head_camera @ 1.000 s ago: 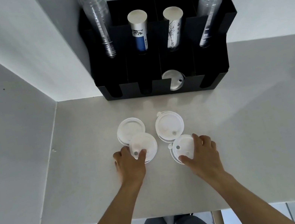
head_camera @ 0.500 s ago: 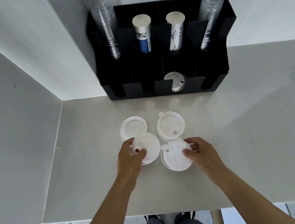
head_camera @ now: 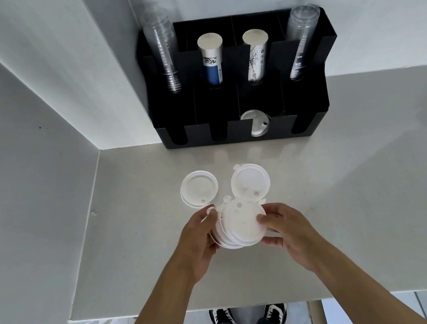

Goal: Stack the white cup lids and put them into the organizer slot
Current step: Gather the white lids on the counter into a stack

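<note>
Both hands, left [head_camera: 198, 240] and right [head_camera: 286, 225], grasp the lid stack [head_camera: 241, 224]; rims should be squared flush before adding more.

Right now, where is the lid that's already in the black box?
In the head view, that lid stands on edge in the black organizer's low front row, third slot from the left, just below the patterned paper cup stack, beyond the loose lids on the table.

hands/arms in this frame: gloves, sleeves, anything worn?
Two bare hands, left hand and right hand, no gloves. No rings, watch or bands show. Both forearms are bare up to the frame's bottom edge, with no sleeves in view. No cables or markings on them.
</note>
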